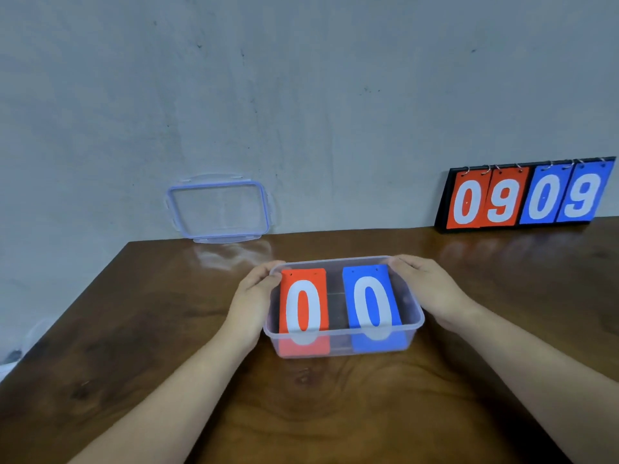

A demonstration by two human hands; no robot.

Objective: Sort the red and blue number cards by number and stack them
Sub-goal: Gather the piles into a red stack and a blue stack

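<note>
A clear plastic box stands on the wooden table in front of me. Inside it on the left lies a red card with a white 0 on top, and on the right a blue card with a white 0. Whether more cards lie under them I cannot tell. My left hand grips the box's left end, fingers curled at the far left corner. My right hand holds the right end, fingers over the far right corner.
The box's clear lid with a blue seal leans against the wall at the table's back left. A black flip scoreboard showing red 09 and blue 09 stands at the back right. The table ends at a slanted left edge.
</note>
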